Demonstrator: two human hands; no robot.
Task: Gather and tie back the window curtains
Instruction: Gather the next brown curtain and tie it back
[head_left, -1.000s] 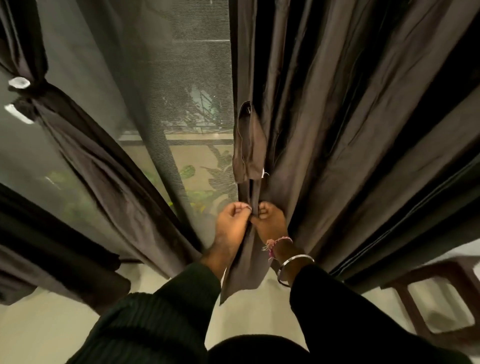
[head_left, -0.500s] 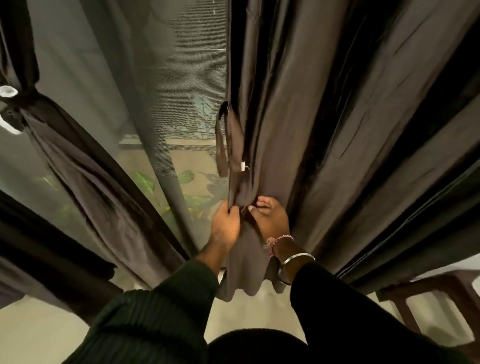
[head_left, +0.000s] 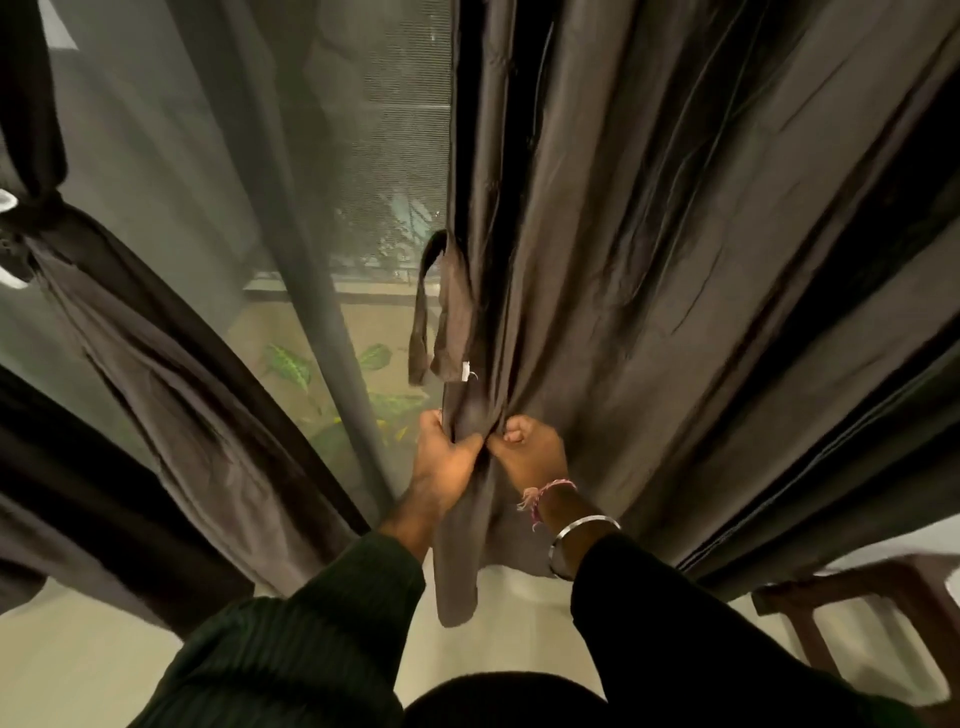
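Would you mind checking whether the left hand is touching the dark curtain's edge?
Touching: the head view shows the left hand gripping the curtain edge.

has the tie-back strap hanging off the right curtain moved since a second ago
Yes. The tie-back strap has swung left, away from the right curtain, across the window mesh.

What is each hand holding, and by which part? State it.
Both the left hand and right hand grip the dark brown fabric curtain at its gathered inner edge, below the hanging tie-back loop.
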